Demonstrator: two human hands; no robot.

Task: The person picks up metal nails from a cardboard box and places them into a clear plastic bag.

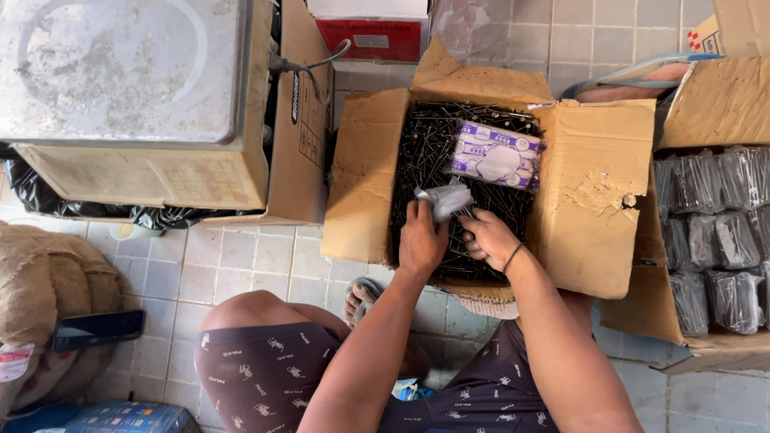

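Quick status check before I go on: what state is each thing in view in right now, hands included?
Brown cardboard box: flaps open, full of loose dark nails.
Small clear plastic bag: crumpled, gripped by the left hand.
Right hand: down in the nails, fingers closed on some.
White and purple packet: lying flat on the nails.
Second cardboard box: open, holding filled clear bags of nails.
Black phone: screen dark, resting on a burlap sack.

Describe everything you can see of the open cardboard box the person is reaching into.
The cardboard box is brown and worn, and sits on the tiled floor with all four flaps spread open; the right flap is scuffed. It is filled with loose dark nails. A purple-and-white packet lies on the nails. The left hand holds a small clear plastic bag over them, while the right hand reaches into them.
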